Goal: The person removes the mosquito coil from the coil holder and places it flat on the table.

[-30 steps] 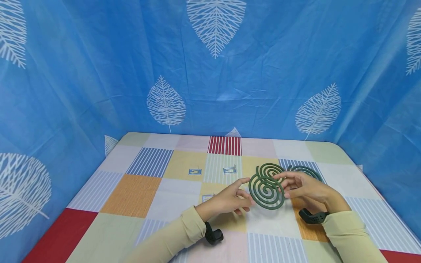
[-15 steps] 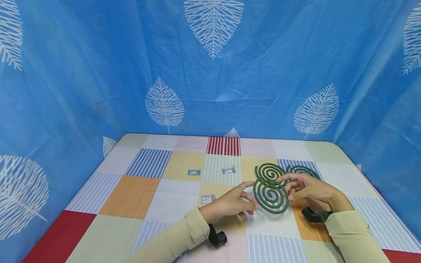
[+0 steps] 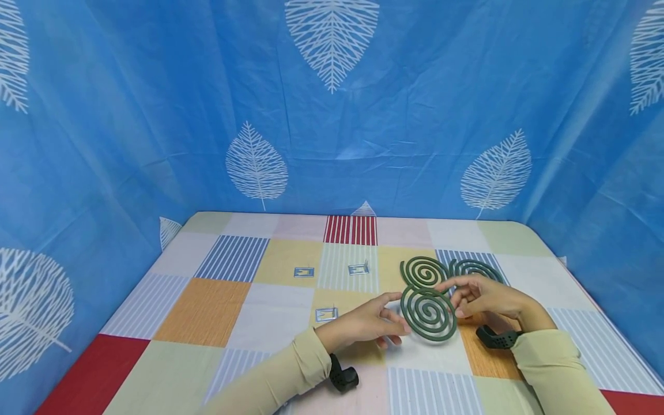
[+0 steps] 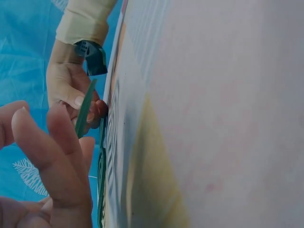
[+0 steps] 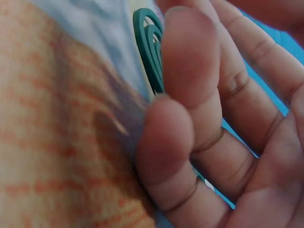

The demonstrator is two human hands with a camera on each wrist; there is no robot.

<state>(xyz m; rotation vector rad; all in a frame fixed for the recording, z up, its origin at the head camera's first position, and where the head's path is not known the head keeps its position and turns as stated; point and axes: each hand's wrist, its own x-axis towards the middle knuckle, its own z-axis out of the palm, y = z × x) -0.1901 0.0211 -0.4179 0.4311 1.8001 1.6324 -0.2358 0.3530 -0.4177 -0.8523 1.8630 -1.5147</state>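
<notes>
A green spiral mosquito coil (image 3: 428, 313) is held tilted above the tablecloth between the two hands. My left hand (image 3: 365, 323) pinches its left edge with thumb and index finger, while the right hand (image 3: 487, 297) grips the right edge. Seen from the left wrist, the coil (image 4: 86, 109) is a thin green strip apart from the table. Behind it a second mosquito coil (image 3: 424, 272) lies flat. A third coil (image 3: 477, 263) lies to its right, partly hidden by the right hand. Fingers hide much of the right wrist view, where part of a green coil (image 5: 148, 47) shows.
Three small metal stands lie on the patchwork tablecloth (image 3: 202, 311): one stand (image 3: 326, 314) beside the left hand, another (image 3: 358, 269) farther back, and a third (image 3: 304, 272) to its left. A blue curtain (image 3: 332, 144) with white leaves encloses the table's back and sides.
Both hands and the held coil have shifted slightly right and toward the person, mostly in the first half second. The coil behind is less covered now, and the front stand shows more fully.
</notes>
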